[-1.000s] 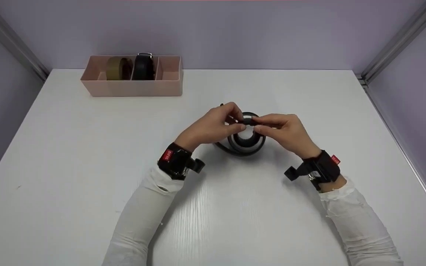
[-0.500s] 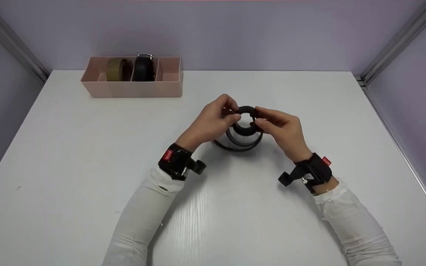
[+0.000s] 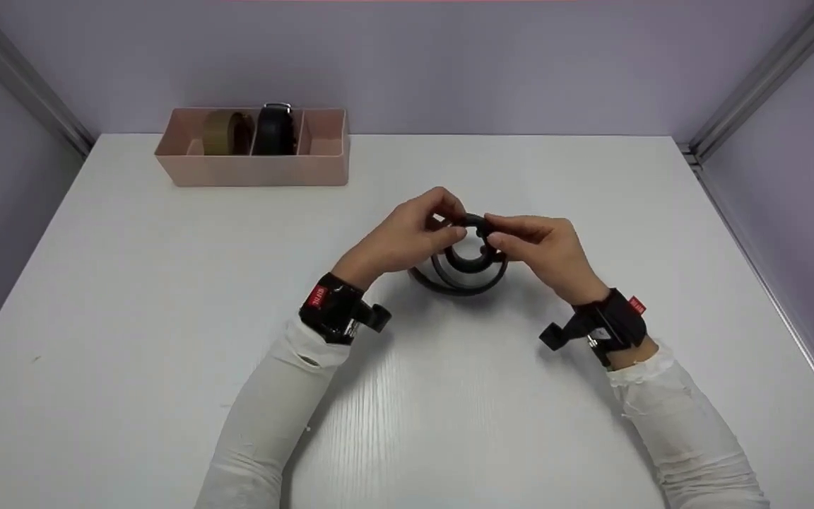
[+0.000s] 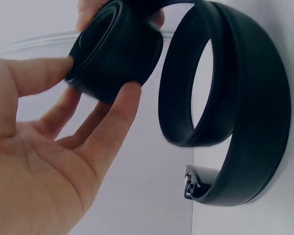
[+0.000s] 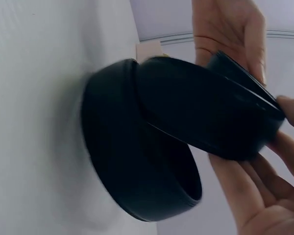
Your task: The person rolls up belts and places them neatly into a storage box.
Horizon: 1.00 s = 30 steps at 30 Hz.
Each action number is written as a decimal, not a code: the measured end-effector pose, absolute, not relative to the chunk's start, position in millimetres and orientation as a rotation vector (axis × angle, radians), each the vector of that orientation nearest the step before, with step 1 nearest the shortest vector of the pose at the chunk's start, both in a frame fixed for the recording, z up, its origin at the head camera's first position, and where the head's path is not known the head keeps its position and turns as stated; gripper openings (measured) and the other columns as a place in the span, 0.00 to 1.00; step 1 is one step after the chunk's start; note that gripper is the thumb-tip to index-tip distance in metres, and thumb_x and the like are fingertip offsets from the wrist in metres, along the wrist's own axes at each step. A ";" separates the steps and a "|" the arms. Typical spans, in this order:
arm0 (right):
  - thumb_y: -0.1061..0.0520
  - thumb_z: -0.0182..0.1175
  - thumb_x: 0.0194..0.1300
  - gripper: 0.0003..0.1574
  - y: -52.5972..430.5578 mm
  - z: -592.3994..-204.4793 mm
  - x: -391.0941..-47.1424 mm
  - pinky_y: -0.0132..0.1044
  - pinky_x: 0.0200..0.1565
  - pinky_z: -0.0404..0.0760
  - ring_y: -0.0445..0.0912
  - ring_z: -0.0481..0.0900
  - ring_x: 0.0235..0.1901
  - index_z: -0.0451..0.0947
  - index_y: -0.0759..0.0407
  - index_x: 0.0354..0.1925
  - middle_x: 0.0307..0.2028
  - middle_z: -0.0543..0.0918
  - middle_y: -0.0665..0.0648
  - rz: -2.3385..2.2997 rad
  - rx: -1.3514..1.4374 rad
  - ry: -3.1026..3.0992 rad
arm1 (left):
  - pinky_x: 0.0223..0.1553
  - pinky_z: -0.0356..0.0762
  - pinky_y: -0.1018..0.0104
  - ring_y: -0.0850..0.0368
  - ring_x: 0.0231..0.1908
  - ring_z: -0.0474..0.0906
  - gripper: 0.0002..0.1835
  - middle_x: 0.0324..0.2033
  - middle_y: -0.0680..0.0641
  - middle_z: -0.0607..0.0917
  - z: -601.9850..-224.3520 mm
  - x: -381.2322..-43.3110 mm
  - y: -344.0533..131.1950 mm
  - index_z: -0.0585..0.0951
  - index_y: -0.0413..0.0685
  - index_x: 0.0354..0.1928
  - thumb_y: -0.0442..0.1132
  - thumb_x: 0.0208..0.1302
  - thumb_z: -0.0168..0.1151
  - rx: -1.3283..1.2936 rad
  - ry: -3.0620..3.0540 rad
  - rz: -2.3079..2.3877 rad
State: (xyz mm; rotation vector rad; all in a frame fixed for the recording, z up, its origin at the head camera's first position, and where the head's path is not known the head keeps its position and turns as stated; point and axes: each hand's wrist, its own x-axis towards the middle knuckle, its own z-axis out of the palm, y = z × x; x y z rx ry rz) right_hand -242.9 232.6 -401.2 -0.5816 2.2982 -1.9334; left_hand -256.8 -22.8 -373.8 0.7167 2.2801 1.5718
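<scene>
A black belt [image 3: 469, 266], rolled into a small tight coil [image 4: 122, 58] with wider loose loops [image 4: 262, 112] below it, is between both hands near the middle of the white table. My left hand [image 3: 403, 237] pinches the coil's left side between thumb and fingers. On the opposite side, my right hand [image 3: 548, 247] pinches the coil too. In the left wrist view, a metal buckle piece [image 4: 188, 185] shows at the belt's outer end, near the tabletop. The right wrist view shows the outer loop [image 5: 132, 152] standing on edge on the table, while the coil is tilted above it.
At the back left stands a pink divided box [image 3: 258, 172]. It holds a brown rolled belt [image 3: 217, 134] and a black rolled belt [image 3: 275, 132] with a metal buckle, in separate compartments. Pale panels [image 3: 407, 63] border the white table [image 3: 407, 396] at the back and sides.
Both hands rose slightly with the coil half a second ago, then came back down toward the loose loops. The inner coil has shifted and turned between the fingers.
</scene>
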 end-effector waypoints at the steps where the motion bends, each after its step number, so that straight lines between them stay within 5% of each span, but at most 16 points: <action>1: 0.60 0.69 0.70 0.20 234.3 -399.6 -243.1 0.42 0.47 0.87 0.49 0.89 0.45 0.85 0.61 0.59 0.52 0.89 0.60 -1.892 -0.585 2.294 | 0.47 0.81 0.62 0.57 0.44 0.83 0.12 0.54 0.47 0.83 -373.8 -256.7 -23.1 0.76 0.47 0.56 0.40 0.76 0.62 0.735 2.279 1.541; 9: 0.56 0.69 0.71 0.20 239.6 -394.3 -243.9 0.37 0.45 0.86 0.46 0.87 0.45 0.85 0.59 0.59 0.51 0.89 0.58 -1.668 -0.599 2.291 | 0.44 0.82 0.62 0.57 0.41 0.83 0.11 0.52 0.47 0.85 -377.3 -257.5 -23.3 0.77 0.47 0.53 0.41 0.75 0.63 0.790 2.261 1.406; 30: 0.64 0.68 0.70 0.18 225.8 -407.1 -243.2 0.43 0.46 0.88 0.50 0.89 0.44 0.85 0.65 0.57 0.49 0.88 0.65 -2.138 -0.568 2.247 | 0.48 0.84 0.61 0.49 0.48 0.84 0.10 0.52 0.44 0.78 -373.6 -257.0 -20.4 0.71 0.42 0.55 0.35 0.78 0.58 0.567 2.209 1.746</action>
